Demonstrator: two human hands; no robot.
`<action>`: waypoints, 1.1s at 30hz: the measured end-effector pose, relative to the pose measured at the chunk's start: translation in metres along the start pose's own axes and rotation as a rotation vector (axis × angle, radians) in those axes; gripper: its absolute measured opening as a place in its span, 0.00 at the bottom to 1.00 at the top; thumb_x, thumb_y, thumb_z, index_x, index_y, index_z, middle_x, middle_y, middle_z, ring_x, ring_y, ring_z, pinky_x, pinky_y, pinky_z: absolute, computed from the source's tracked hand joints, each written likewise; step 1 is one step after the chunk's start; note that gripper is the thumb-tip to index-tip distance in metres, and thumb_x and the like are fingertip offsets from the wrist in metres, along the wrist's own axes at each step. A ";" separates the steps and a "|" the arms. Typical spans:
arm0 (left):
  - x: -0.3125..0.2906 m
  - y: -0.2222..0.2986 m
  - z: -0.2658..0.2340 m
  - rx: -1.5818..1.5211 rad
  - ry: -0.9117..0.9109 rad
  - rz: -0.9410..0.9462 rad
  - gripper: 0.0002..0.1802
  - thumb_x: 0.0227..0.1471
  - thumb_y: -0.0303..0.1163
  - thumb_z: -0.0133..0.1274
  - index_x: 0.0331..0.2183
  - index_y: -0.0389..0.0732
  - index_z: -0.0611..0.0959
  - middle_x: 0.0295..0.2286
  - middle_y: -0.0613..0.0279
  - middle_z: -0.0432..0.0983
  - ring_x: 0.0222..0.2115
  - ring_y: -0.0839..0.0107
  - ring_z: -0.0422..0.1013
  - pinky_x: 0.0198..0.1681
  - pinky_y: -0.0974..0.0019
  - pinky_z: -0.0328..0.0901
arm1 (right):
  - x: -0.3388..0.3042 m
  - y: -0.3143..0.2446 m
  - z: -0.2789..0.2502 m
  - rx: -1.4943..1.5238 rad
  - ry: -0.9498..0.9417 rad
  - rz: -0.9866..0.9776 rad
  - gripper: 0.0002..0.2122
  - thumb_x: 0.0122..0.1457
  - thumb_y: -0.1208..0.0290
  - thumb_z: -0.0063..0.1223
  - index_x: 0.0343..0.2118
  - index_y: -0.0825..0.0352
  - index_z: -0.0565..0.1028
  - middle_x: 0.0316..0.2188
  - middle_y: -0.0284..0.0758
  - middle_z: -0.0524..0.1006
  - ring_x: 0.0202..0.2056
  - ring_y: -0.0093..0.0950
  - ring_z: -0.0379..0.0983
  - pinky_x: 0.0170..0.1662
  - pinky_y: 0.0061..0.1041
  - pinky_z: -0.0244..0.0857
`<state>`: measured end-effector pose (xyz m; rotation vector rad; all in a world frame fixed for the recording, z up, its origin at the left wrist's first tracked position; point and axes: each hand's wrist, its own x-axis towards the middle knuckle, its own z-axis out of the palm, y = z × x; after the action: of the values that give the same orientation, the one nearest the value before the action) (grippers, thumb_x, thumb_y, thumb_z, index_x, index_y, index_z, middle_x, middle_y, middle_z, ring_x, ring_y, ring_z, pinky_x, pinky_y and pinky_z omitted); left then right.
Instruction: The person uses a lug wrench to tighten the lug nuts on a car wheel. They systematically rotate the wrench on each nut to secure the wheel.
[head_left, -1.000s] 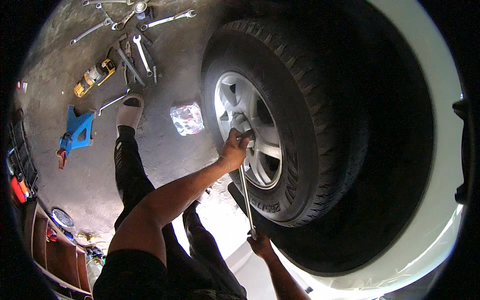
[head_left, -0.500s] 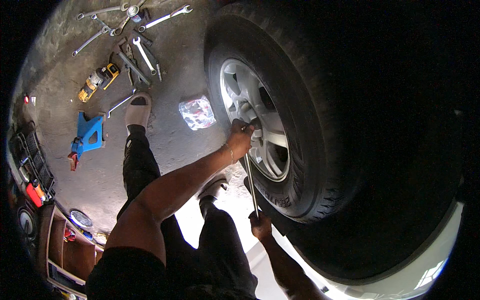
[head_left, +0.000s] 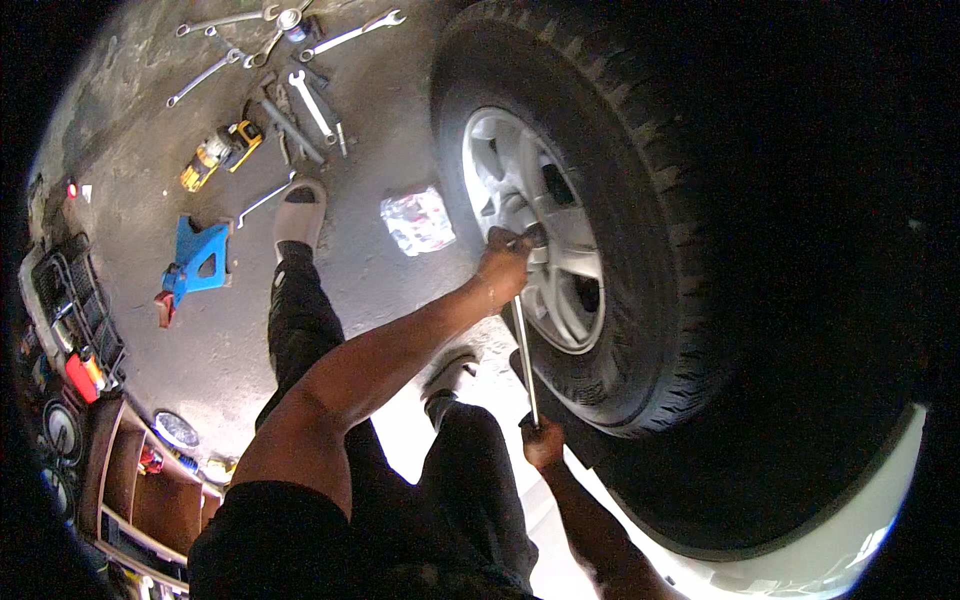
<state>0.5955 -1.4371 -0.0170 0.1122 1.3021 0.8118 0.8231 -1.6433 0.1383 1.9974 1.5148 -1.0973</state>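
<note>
A long-handled socket wrench [head_left: 526,352] runs from the wheel hub down toward me, its bar slanting slightly right. My left hand [head_left: 505,264] is closed around its head end, close against the middle of the silver alloy wheel [head_left: 574,262]. My right hand [head_left: 543,443] is wrapped round the low end of the handle. The socket's seat on the wheel is hidden by my left hand and shadow, so I cannot tell which nut it meets. A black treaded tyre [head_left: 640,200] surrounds the wheel, standing upright under the dark wheel arch.
Several wrenches [head_left: 312,105] and other hand tools lie on the concrete at the upper left. Nearer are a yellow-and-black power tool [head_left: 208,160], a blue jack stand [head_left: 205,257] and a clear plastic packet [head_left: 417,221]. A wooden shelf unit [head_left: 125,450] stands lower left; white bodywork [head_left: 840,545] curves lower right.
The whole scene has shifted a little to the right in the picture. Both hands keep their grip on the socket wrench, which lies at nearly the same angle to the wheel.
</note>
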 end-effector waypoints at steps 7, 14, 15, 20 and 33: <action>0.001 0.003 -0.010 0.035 -0.080 -0.042 0.25 0.60 0.49 0.49 0.45 0.37 0.66 0.25 0.53 0.74 0.18 0.67 0.72 0.23 0.59 0.68 | -0.011 0.005 -0.010 0.347 0.010 -0.016 0.07 0.55 0.68 0.53 0.31 0.66 0.75 0.22 0.40 0.76 0.27 0.35 0.75 0.34 0.35 0.68; -0.041 0.042 -0.097 0.001 -0.226 -0.056 0.26 0.54 0.44 0.56 0.41 0.27 0.76 0.30 0.45 0.74 0.28 0.62 0.73 0.33 0.60 0.70 | -0.064 -0.097 -0.058 0.025 -0.386 -0.130 0.07 0.54 0.70 0.54 0.32 0.67 0.75 0.18 0.30 0.71 0.22 0.20 0.67 0.27 0.24 0.61; -0.055 0.048 -0.126 -0.235 -0.194 -0.166 0.27 0.51 0.44 0.59 0.41 0.29 0.76 0.29 0.50 0.73 0.26 0.65 0.72 0.30 0.61 0.70 | -0.073 -0.126 -0.068 0.100 -0.439 -0.142 0.06 0.55 0.69 0.53 0.31 0.67 0.75 0.17 0.28 0.70 0.21 0.18 0.65 0.26 0.23 0.60; -0.156 0.130 -0.311 -0.620 -0.043 -0.248 0.21 0.56 0.44 0.55 0.47 0.43 0.74 0.34 0.62 0.71 0.35 0.62 0.73 0.40 0.55 0.71 | -0.099 -0.309 -0.092 -0.036 -0.654 0.095 0.17 0.59 0.64 0.54 0.50 0.66 0.73 0.27 0.34 0.77 0.29 0.23 0.71 0.35 0.29 0.66; -0.505 0.384 -0.459 -1.062 0.898 0.532 0.25 0.47 0.65 0.55 0.29 0.57 0.68 0.14 0.76 0.56 0.14 0.78 0.56 0.22 0.70 0.55 | -0.039 -0.668 -0.128 -0.618 -0.686 -1.136 0.23 0.50 0.56 0.57 0.48 0.63 0.72 0.39 0.46 0.77 0.42 0.44 0.75 0.44 0.42 0.68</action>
<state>-0.0082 -1.6198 0.4467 -0.8767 1.4822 2.0682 0.2393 -1.3547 0.3399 0.1857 2.1631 -1.2301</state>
